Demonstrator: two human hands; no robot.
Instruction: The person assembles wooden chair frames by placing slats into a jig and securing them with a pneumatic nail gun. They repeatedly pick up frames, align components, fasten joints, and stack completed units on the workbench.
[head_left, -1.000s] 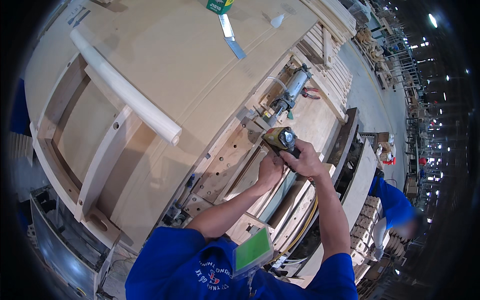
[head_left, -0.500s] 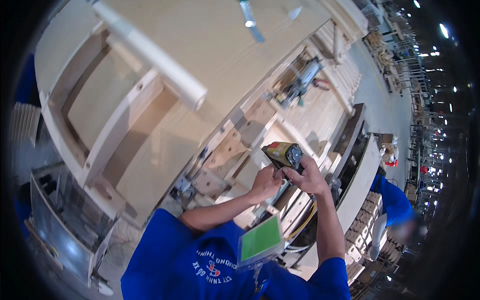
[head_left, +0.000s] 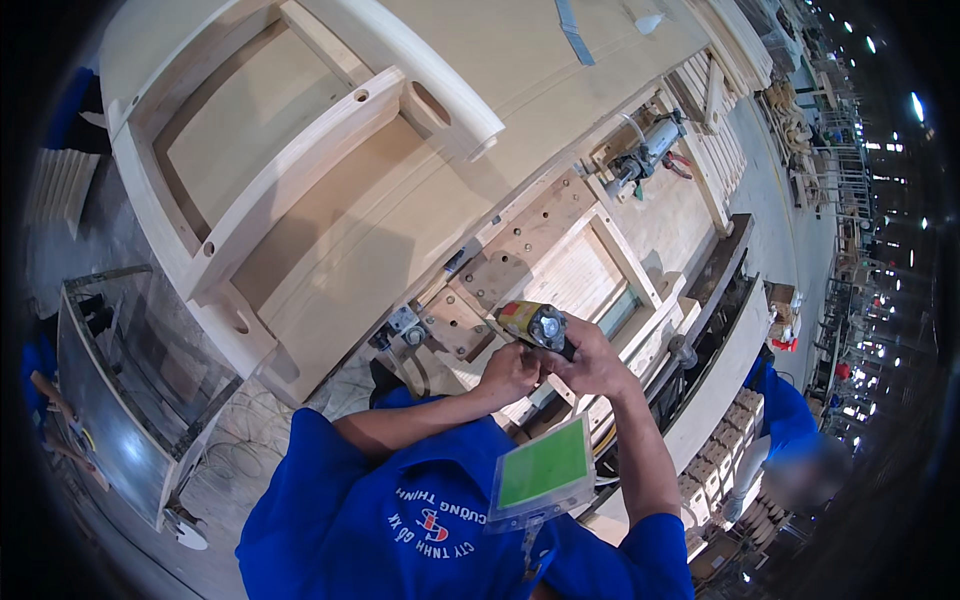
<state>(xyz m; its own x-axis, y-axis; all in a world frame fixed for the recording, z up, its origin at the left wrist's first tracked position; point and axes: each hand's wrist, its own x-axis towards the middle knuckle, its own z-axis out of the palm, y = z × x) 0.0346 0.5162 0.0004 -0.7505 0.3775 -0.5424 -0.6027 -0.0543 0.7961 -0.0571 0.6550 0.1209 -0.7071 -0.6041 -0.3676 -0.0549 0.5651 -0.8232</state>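
Observation:
Both of my hands close around a small yellow and black power tool [head_left: 533, 324] with a round metal chuck, held in front of my chest. My left hand [head_left: 508, 372] grips it from below on the left. My right hand [head_left: 588, 358] wraps the tool's body from the right. The tool sits just above a wooden jig plate [head_left: 525, 235] with several drilled holes. Beyond it lies a large pale wooden furniture frame [head_left: 330, 140] with rounded rails.
A pneumatic clamp cylinder [head_left: 648, 150] sits on the bench at upper right. A metal cart [head_left: 120, 400] stands at lower left on the floor. A green badge [head_left: 542, 468] hangs at my chest. Another person in blue [head_left: 790, 420] stands to the right beside stacked wooden parts.
My hands and the tool have drawn back from the clamp area toward my chest. The view has tilted so the wooden frame now fills more of the picture.

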